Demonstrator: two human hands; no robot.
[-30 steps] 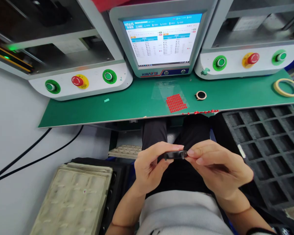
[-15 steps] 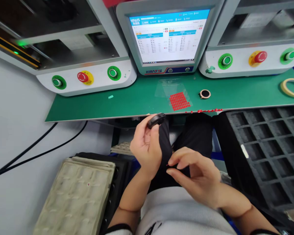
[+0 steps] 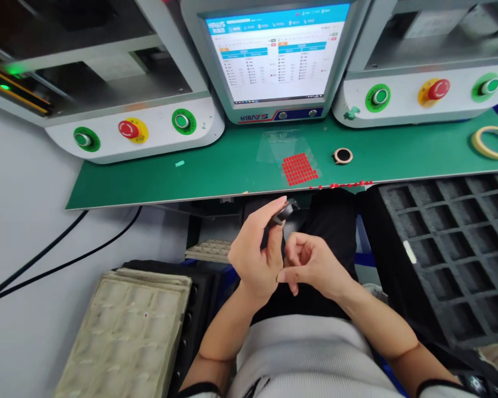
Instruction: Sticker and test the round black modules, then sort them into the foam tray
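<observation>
Held up just below the bench edge, a black watch case [image 3: 286, 211] with lugs is tilted between the thumb and fingers of my left hand [image 3: 255, 251]. Close against that hand's palm side, my right hand [image 3: 313, 262] has its thumb and fingers pinched together. Whatever sits in that pinch is hidden or too small to make out. On the green bench [image 3: 216, 171] lies a sheet of small red stickers [image 3: 299, 169] on clear film. A rose-gold watch case with a black face [image 3: 342, 156] rests to the right of the sheet.
Loose red bits [image 3: 348, 184] line the bench's front edge. A tape roll [image 3: 493, 142] lies at the far right. A black compartment tray [image 3: 452, 254] stands right, stacked beige trays [image 3: 124, 326] left. Behind are a monitor [image 3: 274, 61] and two machines with buttons.
My left hand has turned the watch case and shifted slightly right. My right hand has moved up and left, from apart to right beside the left hand. The view has shifted slightly.
</observation>
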